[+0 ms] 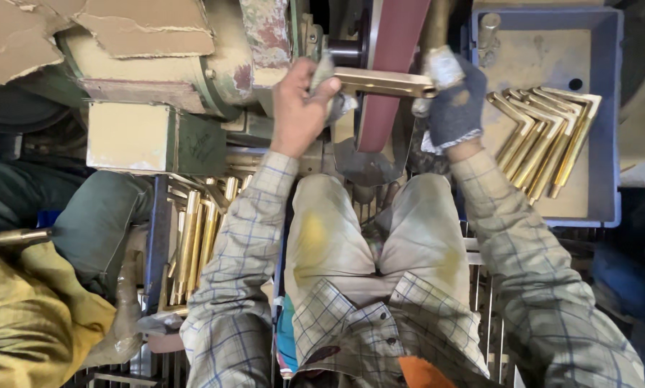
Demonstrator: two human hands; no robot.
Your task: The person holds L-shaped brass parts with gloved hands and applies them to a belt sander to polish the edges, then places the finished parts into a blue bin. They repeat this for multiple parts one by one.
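A brass lever handle (383,81) is gripped at each end by left hand (299,100) and gloved right hand (452,97), lying crosswise against the sanding belt (387,72)

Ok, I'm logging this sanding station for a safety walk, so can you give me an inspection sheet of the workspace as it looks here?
Surface: no table; work is done at a belt machine above the person's lap.
Job's things: brass handle piece held flat across the dark red sanding belt.
Clutter: blue bin of L-shaped brass handles on the right side; more brass bars in a rack on the left side; torn cardboard on the machine.
Grippers: left hand bare, gripping one end through a rag; right hand gloved, gripping the other end.
Cables: nothing seen.
Surroundings: another person's yellow garment at the left side.
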